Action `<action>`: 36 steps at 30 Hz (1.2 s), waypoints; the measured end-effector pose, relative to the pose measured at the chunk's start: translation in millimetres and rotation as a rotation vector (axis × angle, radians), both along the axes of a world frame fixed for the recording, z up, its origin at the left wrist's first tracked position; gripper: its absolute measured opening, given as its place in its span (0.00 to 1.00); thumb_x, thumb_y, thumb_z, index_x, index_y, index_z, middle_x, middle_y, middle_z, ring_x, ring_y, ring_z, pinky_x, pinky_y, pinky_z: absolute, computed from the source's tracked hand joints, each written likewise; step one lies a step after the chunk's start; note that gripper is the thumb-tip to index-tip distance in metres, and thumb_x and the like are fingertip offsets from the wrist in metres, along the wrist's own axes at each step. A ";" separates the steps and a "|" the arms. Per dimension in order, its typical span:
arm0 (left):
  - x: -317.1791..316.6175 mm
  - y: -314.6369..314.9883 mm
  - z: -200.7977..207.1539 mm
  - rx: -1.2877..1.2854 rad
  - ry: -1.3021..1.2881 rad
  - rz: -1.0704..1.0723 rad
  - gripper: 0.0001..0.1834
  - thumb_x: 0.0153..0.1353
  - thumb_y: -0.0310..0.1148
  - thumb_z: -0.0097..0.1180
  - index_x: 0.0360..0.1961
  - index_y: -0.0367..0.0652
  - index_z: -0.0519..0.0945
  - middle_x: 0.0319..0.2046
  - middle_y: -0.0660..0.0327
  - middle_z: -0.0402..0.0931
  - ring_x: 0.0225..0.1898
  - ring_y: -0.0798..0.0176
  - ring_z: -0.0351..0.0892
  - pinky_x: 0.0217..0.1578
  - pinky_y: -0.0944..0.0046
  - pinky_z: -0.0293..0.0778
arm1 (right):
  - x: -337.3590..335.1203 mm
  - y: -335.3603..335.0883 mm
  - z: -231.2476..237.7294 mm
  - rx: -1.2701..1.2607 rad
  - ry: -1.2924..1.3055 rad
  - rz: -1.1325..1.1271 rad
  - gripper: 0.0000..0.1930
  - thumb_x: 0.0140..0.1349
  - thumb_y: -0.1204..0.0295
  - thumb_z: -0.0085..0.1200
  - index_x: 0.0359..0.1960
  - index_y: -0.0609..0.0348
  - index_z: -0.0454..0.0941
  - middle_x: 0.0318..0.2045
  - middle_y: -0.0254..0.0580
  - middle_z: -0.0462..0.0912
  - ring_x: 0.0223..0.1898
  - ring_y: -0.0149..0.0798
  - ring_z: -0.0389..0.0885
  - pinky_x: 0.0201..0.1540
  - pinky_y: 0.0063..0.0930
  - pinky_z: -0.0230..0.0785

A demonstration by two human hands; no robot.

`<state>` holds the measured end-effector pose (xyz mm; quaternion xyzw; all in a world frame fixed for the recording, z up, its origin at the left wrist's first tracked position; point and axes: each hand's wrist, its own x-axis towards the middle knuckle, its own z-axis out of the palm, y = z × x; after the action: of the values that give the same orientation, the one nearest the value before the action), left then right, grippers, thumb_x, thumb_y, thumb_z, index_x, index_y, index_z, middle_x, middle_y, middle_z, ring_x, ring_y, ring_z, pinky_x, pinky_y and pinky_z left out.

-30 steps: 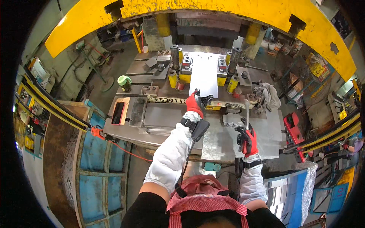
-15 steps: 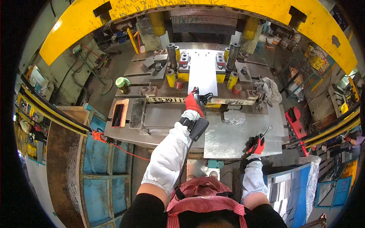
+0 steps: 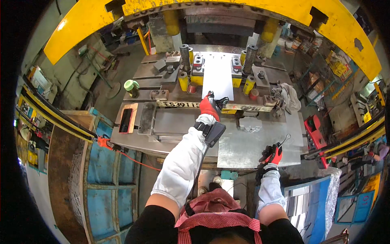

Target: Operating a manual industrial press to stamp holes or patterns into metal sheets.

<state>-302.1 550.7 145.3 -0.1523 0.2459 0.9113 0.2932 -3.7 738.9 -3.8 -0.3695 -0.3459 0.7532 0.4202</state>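
My left hand (image 3: 210,107), in a red glove with black fingertips, is closed at the near edge of a bright metal sheet (image 3: 218,77). Its thumb lies on top; the fingers underneath are partly hidden. The sheet lies lengthwise in the press die (image 3: 178,104), between two rows of posts. Over the table's right part, my right hand (image 3: 272,155), gloved alike, is closed around a thin metal hook (image 3: 286,139), whose curved end points away from me. Beneath that hand lies a wide, flat metal plate (image 3: 239,152).
Stacked metal sheets (image 3: 170,126) lie left of the plate, and small cut pieces (image 3: 250,124) sit near the die. A green-capped bottle (image 3: 131,87) stands at left, a grey rag (image 3: 288,97) at right. The yellow press frame (image 3: 243,6) arches overhead. Blue racks (image 3: 100,171) flank me.
The view has shifted slightly, and one of my shoes now shows farther forward below the table. Both hands keep nearly the same places and grips.
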 end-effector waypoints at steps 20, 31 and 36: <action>3.6 -2.2 4.5 0.005 -0.036 0.055 0.21 0.60 0.40 0.47 0.47 0.34 0.63 0.38 0.40 0.72 0.33 0.38 0.77 0.32 0.46 0.80 | -2.9 -7.2 13.4 -0.001 -0.018 -0.031 0.11 0.55 0.70 0.51 0.40 0.55 0.68 0.16 0.42 0.73 0.11 0.37 0.69 0.12 0.31 0.64; -5.7 -1.9 -6.1 -0.027 -0.081 0.029 0.23 0.59 0.41 0.48 0.48 0.34 0.62 0.38 0.38 0.71 0.33 0.37 0.76 0.31 0.47 0.79 | -4.0 -5.7 9.8 -0.024 0.026 -0.032 0.08 0.57 0.67 0.52 0.32 0.54 0.67 0.16 0.41 0.74 0.12 0.38 0.71 0.13 0.32 0.66; -8.3 -1.6 -11.1 -0.044 0.019 0.069 0.23 0.60 0.41 0.47 0.49 0.35 0.61 0.39 0.36 0.70 0.33 0.36 0.76 0.29 0.47 0.79 | -3.8 -7.1 11.6 0.018 0.044 -0.012 0.08 0.57 0.66 0.52 0.34 0.53 0.68 0.16 0.41 0.73 0.11 0.39 0.70 0.13 0.33 0.67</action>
<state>-310.4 549.0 134.2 -0.1582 0.2634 0.9167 0.2556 -7.5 731.8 7.8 -0.3512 -0.3410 0.7555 0.4355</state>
